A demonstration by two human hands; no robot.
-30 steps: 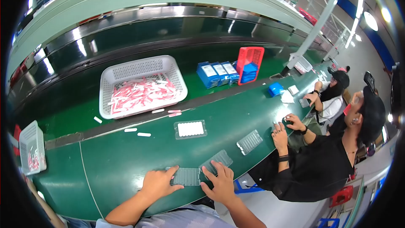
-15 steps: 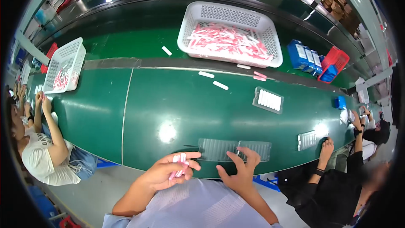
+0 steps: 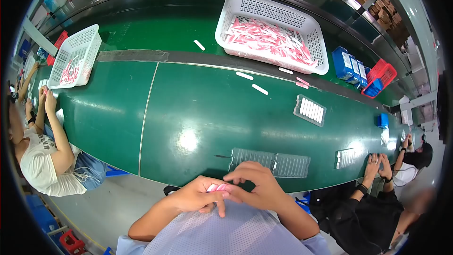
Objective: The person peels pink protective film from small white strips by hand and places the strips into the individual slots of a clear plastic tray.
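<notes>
Several pink and white strips (image 3: 216,188) lie in my left hand (image 3: 200,196), which is closed round them near the table's front edge. My right hand (image 3: 255,186) meets it from the right, thumb and fingers at the strips' right end; what its fingertips grip is hidden. Just beyond my hands a clear ribbed plastic tray (image 3: 252,159) rests on the green table, joined or laid side by side with a second clear ribbed part (image 3: 291,165). Farther back right, another clear tray (image 3: 309,110) holds a row of white strips.
A large white basket (image 3: 321,56) of pink and white strips stands at the back, loose strips (image 3: 260,89) before it. Blue packs (image 3: 343,63) and a red basket (image 3: 382,72) are at right, a smaller white basket (image 3: 89,42) at left. Co-workers sit on both sides.
My left hand has kept the strips and closed more round them. My right hand has left the clear tray and come over to my left hand. The view has shifted slightly.
</notes>
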